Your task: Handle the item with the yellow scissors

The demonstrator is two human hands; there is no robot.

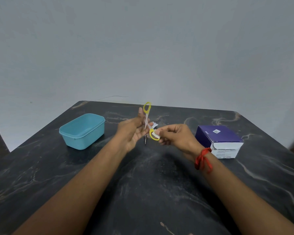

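Item count: two hands, one left hand (134,131) and one right hand (175,136). One pair of scissors (147,119) with two yellow finger loops. One teal container (82,131) at 9 o'clock. One purple-and-white box (219,140) at 3 o'clock. One red wrist thread (203,158). One desk (143,184).

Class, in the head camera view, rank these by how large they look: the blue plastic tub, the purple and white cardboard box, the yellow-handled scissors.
1. Purple and white cardboard box and blue plastic tub: too alike to rank.
2. Yellow-handled scissors, plainly smallest, held between left hand and right hand.
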